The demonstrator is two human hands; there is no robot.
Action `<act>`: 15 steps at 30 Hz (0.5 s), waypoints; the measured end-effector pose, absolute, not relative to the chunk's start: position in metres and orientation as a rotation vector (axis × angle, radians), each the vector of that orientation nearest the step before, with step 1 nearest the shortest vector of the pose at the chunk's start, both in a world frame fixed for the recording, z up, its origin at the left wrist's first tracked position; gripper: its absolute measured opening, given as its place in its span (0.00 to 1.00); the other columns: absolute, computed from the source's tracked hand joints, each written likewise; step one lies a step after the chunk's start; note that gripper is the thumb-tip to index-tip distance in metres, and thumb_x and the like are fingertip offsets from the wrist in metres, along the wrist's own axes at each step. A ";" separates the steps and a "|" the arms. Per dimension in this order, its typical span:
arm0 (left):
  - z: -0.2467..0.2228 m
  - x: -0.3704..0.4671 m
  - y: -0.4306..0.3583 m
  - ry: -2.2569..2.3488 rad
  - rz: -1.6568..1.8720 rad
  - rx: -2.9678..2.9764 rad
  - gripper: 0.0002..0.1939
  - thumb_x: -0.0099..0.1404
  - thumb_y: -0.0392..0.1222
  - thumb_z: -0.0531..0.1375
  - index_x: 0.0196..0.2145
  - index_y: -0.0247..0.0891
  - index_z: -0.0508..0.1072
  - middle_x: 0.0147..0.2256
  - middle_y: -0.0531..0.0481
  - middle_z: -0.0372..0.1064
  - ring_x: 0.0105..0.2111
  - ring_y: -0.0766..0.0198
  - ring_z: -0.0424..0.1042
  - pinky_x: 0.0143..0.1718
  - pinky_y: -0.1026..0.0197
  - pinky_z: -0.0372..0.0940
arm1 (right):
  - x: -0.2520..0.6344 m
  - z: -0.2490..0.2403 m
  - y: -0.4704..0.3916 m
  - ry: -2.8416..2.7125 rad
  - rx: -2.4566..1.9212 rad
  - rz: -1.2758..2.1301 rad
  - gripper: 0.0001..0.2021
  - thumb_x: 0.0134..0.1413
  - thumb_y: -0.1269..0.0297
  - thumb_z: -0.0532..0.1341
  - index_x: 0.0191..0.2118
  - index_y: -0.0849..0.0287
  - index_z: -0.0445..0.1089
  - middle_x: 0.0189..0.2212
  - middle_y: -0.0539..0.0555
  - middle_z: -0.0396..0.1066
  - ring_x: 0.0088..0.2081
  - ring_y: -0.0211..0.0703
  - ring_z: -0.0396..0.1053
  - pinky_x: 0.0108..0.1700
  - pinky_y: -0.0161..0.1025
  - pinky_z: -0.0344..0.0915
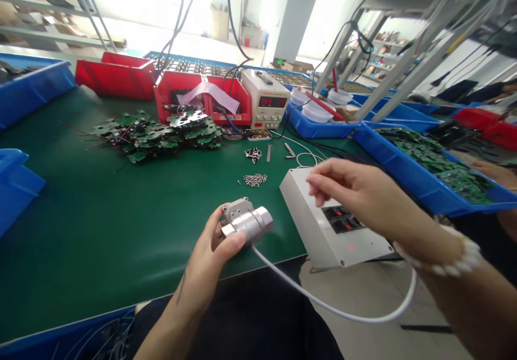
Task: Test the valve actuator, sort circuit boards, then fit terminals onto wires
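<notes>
A silver metal valve body with a grey housing (248,226) is held in my left hand (214,241), thumb on its near side and fingers behind it. From its underside a white cable curves down and right past the table edge. My right hand (351,190) hovers over a light grey control box (301,209) with black and red terminals, its fingers curled together in a pinch; whether anything small is between them is hidden. Small screws (255,180) lie in a pile beyond the valve, with small black-and-silver parts (253,155) behind them.
Green circuit boards (157,133) are heaped at the back left. Red bins (181,90) and a power supply (266,101) stand behind. A blue bin of boards (436,166) is on the right, beside another person's hand (496,174). Blue bins (18,182) flank the left.
</notes>
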State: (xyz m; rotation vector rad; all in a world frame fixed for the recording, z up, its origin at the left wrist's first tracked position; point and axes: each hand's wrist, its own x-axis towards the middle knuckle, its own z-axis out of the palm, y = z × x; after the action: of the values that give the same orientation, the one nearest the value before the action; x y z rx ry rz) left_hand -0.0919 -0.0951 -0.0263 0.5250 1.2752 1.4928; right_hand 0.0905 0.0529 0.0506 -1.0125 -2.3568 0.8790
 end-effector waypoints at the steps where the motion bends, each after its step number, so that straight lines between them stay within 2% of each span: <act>1: -0.028 -0.092 -0.091 1.286 1.467 0.509 0.37 0.54 0.50 0.65 0.58 0.37 0.60 0.54 0.42 0.69 0.54 0.49 0.68 0.56 0.53 0.60 | 0.083 0.051 0.069 -2.425 -0.972 0.837 0.07 0.62 0.64 0.57 0.41 0.61 0.69 0.30 0.52 0.73 0.30 0.39 0.72 0.33 0.34 0.66; 3: -0.032 -0.090 -0.084 1.297 1.433 0.508 0.37 0.53 0.49 0.65 0.58 0.37 0.61 0.53 0.41 0.70 0.53 0.49 0.68 0.55 0.54 0.60 | 0.063 0.044 0.097 -2.646 -0.957 0.534 0.09 0.57 0.70 0.60 0.45 0.64 0.67 0.34 0.54 0.74 0.34 0.41 0.73 0.36 0.34 0.66; 5: -0.034 -0.088 -0.080 1.290 1.409 0.553 0.36 0.53 0.48 0.66 0.57 0.37 0.62 0.52 0.41 0.71 0.52 0.49 0.70 0.53 0.55 0.62 | 0.040 0.032 0.117 -3.048 -0.847 0.134 0.09 0.56 0.74 0.59 0.43 0.64 0.69 0.38 0.57 0.74 0.39 0.43 0.72 0.39 0.35 0.65; 9: -0.036 -0.087 -0.081 1.274 1.386 0.591 0.36 0.52 0.47 0.66 0.57 0.39 0.62 0.52 0.41 0.71 0.49 0.50 0.72 0.50 0.56 0.65 | 0.007 0.005 0.133 -3.302 -0.735 -0.030 0.08 0.52 0.77 0.60 0.38 0.65 0.73 0.39 0.62 0.74 0.40 0.51 0.73 0.38 0.38 0.63; 15: -0.038 -0.091 -0.084 1.258 1.361 0.615 0.38 0.54 0.48 0.65 0.60 0.40 0.58 0.55 0.40 0.67 0.51 0.49 0.71 0.51 0.55 0.65 | -0.010 -0.011 0.134 -3.405 -0.738 -0.129 0.10 0.55 0.78 0.57 0.41 0.71 0.74 0.39 0.69 0.74 0.41 0.55 0.74 0.38 0.40 0.63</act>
State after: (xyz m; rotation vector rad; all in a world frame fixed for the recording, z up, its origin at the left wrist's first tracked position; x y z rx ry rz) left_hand -0.0906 -0.0843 -0.0384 0.6150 1.2578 1.3613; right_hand -0.0099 0.1344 -0.0109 -0.7377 -3.4046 -0.1288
